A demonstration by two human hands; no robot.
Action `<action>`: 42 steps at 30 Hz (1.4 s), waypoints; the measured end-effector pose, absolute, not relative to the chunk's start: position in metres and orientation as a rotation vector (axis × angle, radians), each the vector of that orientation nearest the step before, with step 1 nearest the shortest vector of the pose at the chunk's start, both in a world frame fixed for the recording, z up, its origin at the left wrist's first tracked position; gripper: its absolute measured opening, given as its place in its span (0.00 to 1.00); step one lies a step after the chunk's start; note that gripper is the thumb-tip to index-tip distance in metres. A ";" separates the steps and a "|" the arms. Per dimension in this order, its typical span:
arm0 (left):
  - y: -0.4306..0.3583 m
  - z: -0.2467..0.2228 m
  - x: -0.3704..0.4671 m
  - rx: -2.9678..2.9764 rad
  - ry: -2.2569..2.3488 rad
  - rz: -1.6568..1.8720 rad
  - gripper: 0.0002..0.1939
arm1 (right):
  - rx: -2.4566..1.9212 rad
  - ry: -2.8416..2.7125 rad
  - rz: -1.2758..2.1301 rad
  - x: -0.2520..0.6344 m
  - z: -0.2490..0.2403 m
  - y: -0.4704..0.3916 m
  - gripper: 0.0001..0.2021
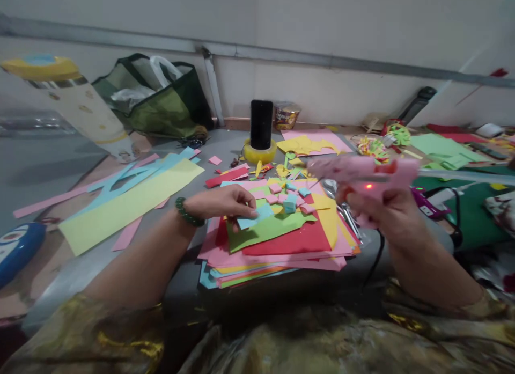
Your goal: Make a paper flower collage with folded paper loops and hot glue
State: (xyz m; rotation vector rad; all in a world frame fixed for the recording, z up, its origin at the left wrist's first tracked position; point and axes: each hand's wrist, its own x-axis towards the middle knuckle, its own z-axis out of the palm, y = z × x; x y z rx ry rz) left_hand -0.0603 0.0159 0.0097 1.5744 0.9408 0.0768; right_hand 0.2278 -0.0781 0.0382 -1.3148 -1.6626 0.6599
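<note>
My left hand (229,202) pinches a light blue piece of paper (259,215) between thumb and fingers, just over the paper pile. In my right hand (386,215) is a pink hot glue gun (358,173) with a red light on its side, its nozzle pointing left above the papers. Beneath both lies a stack of coloured sheets (277,261), with a green sheet (265,232) and a red sheet (298,237) on top. Small pink and blue folded pieces, among them a blue paper cube (289,203), are scattered there.
A phone (261,124) stands in a yellow tape roll (260,153) at the back. Long paper strips (132,207) lie to the left, near a tilted white cylinder (82,108) and a green bag (161,103). The glue gun's black cord (376,258) hangs at the right.
</note>
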 end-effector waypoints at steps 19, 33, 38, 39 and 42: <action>0.012 0.014 -0.058 1.484 0.879 0.512 0.18 | -2.558 -1.417 0.249 0.359 0.012 -0.002 0.21; 0.007 0.010 -0.050 1.286 0.884 0.552 0.19 | -1.749 -1.964 0.062 0.287 0.035 -0.059 0.10; 0.002 0.005 -0.044 1.236 0.793 0.517 0.21 | -0.841 -2.422 0.170 0.198 0.011 -0.047 0.12; 0.001 0.005 -0.044 1.228 0.789 0.520 0.22 | -0.749 -2.450 0.138 0.189 0.007 -0.041 0.11; 0.001 0.006 -0.043 1.214 0.810 0.550 0.21 | -0.611 -2.431 0.134 0.178 -0.002 -0.026 0.11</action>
